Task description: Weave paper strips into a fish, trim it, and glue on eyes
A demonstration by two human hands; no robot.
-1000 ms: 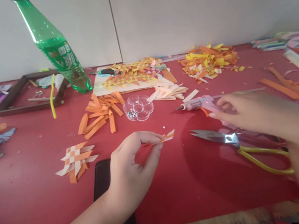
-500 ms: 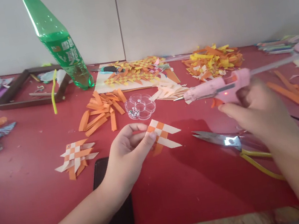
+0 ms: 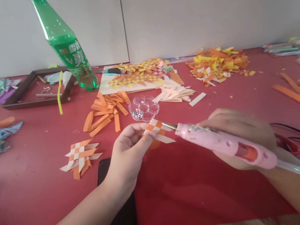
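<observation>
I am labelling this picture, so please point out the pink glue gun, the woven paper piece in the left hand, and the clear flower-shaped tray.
Pink glue gun (image 3: 221, 142): head view, on its body.
Woven paper piece (image 3: 157, 128): head view, on its checked part.
Flower-shaped tray (image 3: 144, 107): head view, on its central compartment.

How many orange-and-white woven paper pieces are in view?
2: the held piece in the left hand, and the loose piece on the table, to the left of that hand. Others could be hidden under the scraps.
</observation>
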